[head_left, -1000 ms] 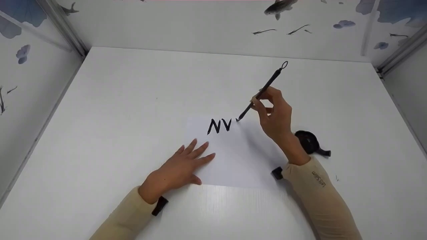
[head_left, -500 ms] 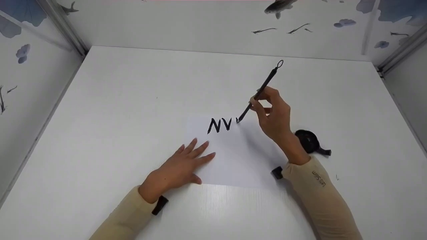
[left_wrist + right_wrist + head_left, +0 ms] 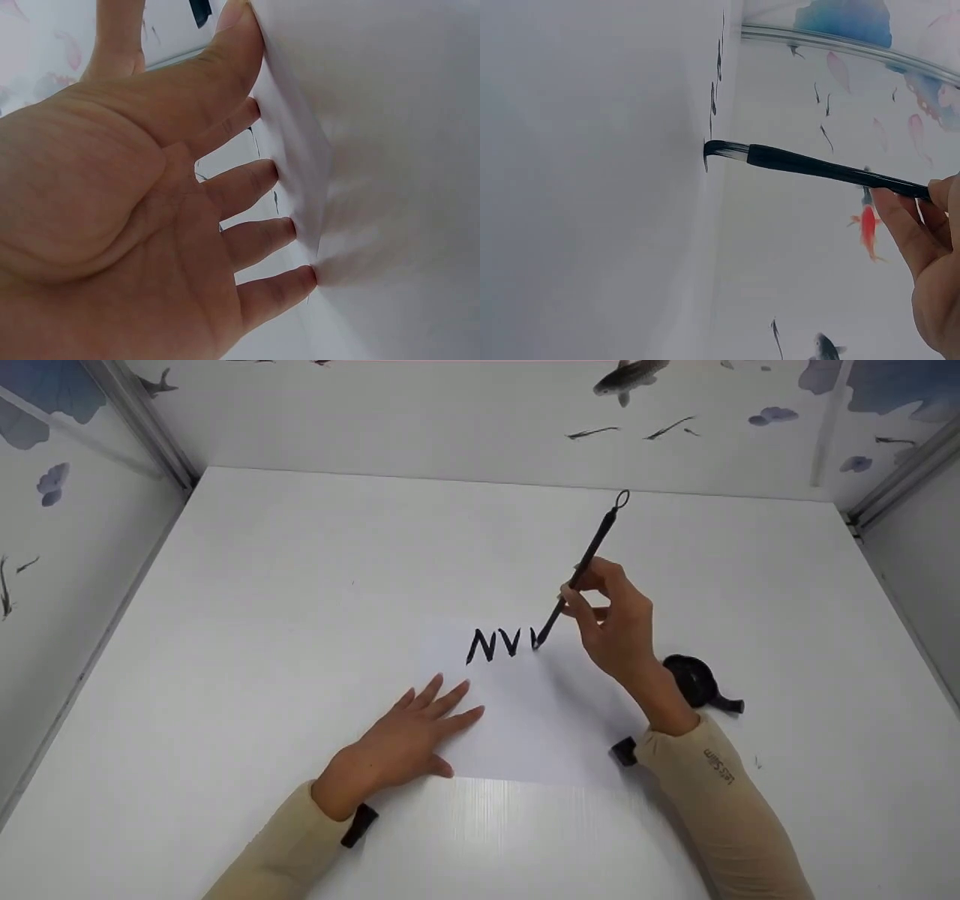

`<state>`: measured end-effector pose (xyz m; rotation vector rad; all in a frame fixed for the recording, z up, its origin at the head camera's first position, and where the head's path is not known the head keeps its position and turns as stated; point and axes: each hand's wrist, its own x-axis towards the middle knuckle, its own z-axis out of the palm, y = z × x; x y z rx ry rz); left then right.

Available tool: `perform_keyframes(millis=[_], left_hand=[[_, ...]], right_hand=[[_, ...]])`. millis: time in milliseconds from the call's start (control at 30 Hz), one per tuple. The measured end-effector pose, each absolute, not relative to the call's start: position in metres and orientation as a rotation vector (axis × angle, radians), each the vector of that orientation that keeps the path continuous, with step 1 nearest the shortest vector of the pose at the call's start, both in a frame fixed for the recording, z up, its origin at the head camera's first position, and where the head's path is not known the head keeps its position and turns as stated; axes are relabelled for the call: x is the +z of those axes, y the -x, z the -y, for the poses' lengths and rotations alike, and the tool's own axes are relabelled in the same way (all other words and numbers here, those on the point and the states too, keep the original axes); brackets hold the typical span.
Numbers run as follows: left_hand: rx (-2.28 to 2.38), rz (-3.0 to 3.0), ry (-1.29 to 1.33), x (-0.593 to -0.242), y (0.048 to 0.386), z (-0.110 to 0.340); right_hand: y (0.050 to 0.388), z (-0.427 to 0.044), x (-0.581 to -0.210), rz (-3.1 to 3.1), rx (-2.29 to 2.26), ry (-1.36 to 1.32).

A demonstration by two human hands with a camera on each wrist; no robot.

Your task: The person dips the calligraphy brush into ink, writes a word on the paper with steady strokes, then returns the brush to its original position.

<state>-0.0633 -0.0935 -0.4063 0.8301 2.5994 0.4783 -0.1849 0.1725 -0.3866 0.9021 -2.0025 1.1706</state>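
- Your right hand (image 3: 619, 622) pinches a black brush (image 3: 598, 538) — tip bent on paper (image 3: 525, 720).
- Your spread left hand (image 3: 397, 739) touches the paper's left side.
- Paper stretches below the letters (image 3: 509, 643) — far edge hard to see.

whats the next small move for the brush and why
Probably the right hand should draw the brush slightly down the paper: its bent bristles touch it, and the third mark stops short of the feet of N and V.
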Motion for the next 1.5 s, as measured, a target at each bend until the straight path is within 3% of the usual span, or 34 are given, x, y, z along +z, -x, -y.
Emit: perform_keyframes(millis=[1133,1500], left_hand=[[0.478,-2.595,-0.824,-0.405,0.063,0.093],[0.484,-2.589,-0.818,-0.404,0.063,0.093]], right_hand=[[0.174,-0.173,-0.373,2.092,1.23,-0.989],[0.18,-0.184,-0.361,1.926,1.253,-0.861]])
